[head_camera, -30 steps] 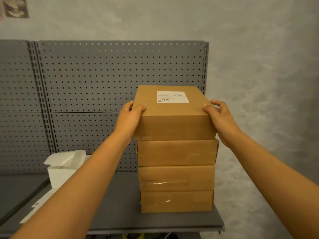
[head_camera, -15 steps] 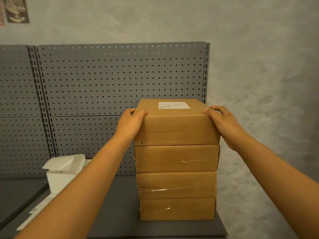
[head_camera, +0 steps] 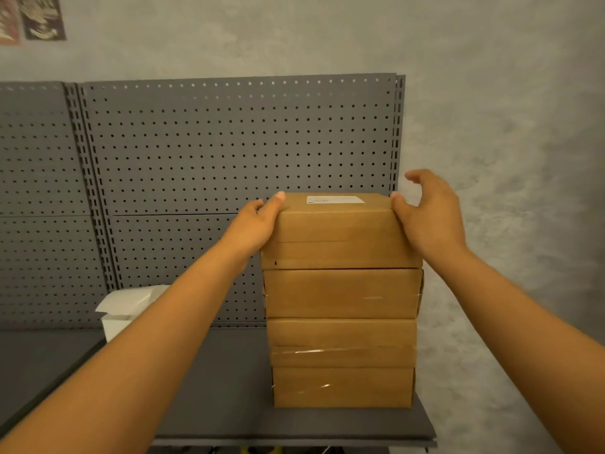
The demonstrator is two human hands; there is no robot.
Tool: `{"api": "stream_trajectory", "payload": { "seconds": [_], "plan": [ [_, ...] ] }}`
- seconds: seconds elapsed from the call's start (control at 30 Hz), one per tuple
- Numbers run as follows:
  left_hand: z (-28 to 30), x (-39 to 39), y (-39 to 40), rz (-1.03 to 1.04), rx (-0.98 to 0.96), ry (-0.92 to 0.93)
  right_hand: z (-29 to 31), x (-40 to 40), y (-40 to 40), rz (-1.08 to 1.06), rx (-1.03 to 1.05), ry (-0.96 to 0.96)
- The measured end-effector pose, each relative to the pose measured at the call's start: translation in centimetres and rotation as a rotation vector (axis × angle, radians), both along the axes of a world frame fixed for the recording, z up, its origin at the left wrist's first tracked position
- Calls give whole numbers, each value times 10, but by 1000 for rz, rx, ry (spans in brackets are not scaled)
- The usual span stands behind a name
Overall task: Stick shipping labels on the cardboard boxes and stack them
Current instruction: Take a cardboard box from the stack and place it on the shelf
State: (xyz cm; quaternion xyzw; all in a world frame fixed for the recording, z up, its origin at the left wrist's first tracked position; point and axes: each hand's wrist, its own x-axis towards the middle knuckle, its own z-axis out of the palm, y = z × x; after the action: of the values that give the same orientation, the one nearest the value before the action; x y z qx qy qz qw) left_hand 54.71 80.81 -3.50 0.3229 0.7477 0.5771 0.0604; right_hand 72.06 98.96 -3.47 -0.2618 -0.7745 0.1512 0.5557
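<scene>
Centre frame: we see four cardboard boxes stacked on the grey shelf. The top box carries a white shipping label on its lid. Our left hand lies against its left side, thumb on the top edge. Our right hand touches the right corner by the thumb, fingers spread and lifted clear. Lower left, a white carton before the pegboard.

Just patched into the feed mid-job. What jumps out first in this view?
A stack of four cardboard boxes stands near the right end of the grey shelf, in front of the pegboard. The top box carries a white shipping label, with the left hand on its left edge and the right hand at its right edge, fingers lifted. A white carton sits further left, partly behind the left arm.
</scene>
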Motion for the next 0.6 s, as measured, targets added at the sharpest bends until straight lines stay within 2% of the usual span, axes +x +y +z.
{"api": "stream_trajectory", "payload": {
  "seconds": [0.07,0.1,0.27,0.4,0.6],
  "plan": [
    [0,1,-8,-23,96,-36,5,-5,-21,9,217,35],
    [0,2,-14,-1,123,9,7,-10,-35,71,268,41],
    [-18,-11,-71,206,19,463,-7,-55,-122,489,353,-154],
    [-43,-44,-141,376,-296,746,-36,-101,-173,640,415,-306],
    [-77,-91,-249,550,-689,849,-81,-174,-234,617,393,-573]
  ]
}}
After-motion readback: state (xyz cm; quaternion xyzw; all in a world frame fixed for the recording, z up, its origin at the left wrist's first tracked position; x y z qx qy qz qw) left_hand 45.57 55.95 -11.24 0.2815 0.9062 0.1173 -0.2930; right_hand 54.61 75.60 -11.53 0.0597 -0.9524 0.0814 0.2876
